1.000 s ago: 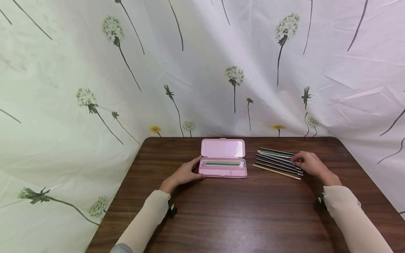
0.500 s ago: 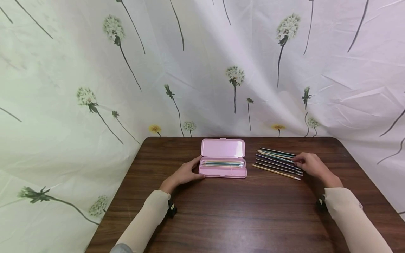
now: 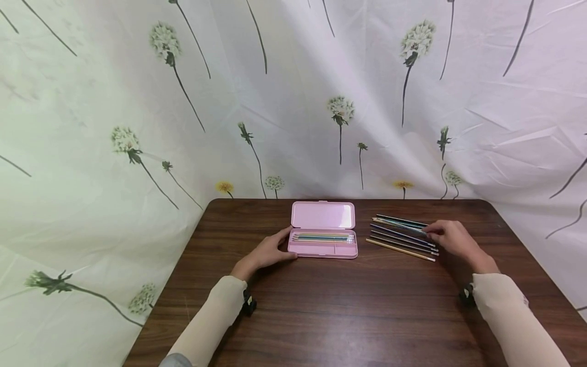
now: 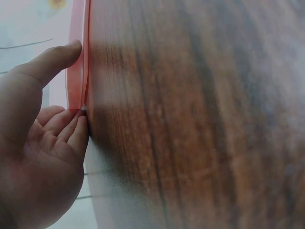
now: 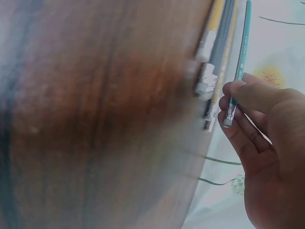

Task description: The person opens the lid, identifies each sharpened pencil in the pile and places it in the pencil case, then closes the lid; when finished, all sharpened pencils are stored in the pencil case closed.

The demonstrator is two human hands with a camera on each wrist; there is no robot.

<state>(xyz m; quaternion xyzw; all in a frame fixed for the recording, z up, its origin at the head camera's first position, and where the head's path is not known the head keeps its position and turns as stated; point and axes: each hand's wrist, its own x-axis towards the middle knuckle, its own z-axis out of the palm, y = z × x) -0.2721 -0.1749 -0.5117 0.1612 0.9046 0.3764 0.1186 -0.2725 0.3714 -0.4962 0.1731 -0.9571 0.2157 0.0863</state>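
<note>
My left hand (image 3: 268,251) holds the left end of an open pink pencil case (image 3: 316,250), its thumb at the front corner and its fingers round the left side. Several pencils (image 3: 323,237) lie in the case's rear compartment. In the left wrist view the thumb (image 4: 57,55) meets the case's front wall (image 4: 76,90). My right hand (image 3: 451,238) pinches a teal pencil (image 5: 243,52) near its eraser end, between thumb and fingers. In the right wrist view that pencil stands apart from the others. Several dark and yellow pencils (image 3: 399,240) lie spread just left of this hand.
Everything sits on a brown wood-grain table (image 3: 339,311). The case's lid (image 3: 321,214) is tipped back toward a white curtain (image 3: 293,102) with dandelion prints, hanging behind the table's rear edge. The loose yellow pencil (image 3: 401,250) lies frontmost in the spread.
My right hand has shifted slightly right, and the teal pencil has been drawn away from the dark pencils in front of it. The left hand and case have stayed put.
</note>
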